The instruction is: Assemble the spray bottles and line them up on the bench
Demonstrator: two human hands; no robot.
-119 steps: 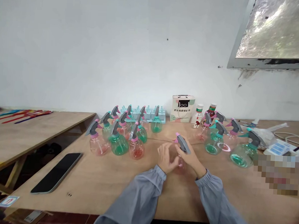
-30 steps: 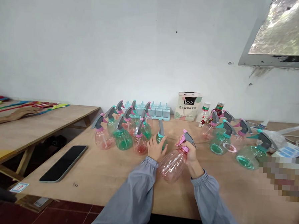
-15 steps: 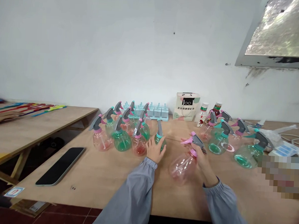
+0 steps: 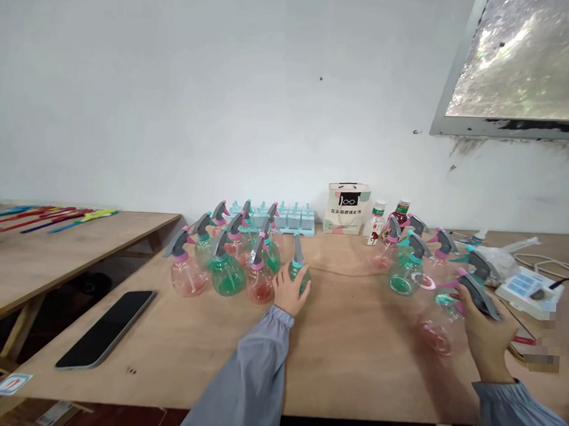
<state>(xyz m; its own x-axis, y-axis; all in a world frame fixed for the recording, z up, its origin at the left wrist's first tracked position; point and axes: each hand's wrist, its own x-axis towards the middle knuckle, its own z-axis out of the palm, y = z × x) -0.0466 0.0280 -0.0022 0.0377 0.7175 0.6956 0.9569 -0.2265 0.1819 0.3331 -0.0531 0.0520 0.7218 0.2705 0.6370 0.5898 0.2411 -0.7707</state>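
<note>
At the centre my left hand (image 4: 290, 289) is wrapped round a green spray bottle (image 4: 298, 268), which stands at the right end of a group of spray bottles. My right hand (image 4: 491, 329) grips a pink spray bottle (image 4: 438, 326) by its grey and pink head, at the right of the table. This bottle tilts, with its round body to the left of the hand, and overlaps the view of a green bottle behind it. Several pink and green bottles, among them a green one (image 4: 228, 275), stand left of my left hand. Another green bottle (image 4: 405, 273) stands in the right group.
A black phone (image 4: 106, 331) lies at the table's left. Along the wall are a light blue mould tray (image 4: 293, 221), a paper bag (image 4: 346, 210) and two drink bottles. A white power strip (image 4: 531, 292) with cables is at the right. Coloured sticks lie on the left table.
My right hand has moved to the right with the pink bottle, from the middle to beside the right group. My left hand stays on the green bottle. The view has shifted slightly.
</note>
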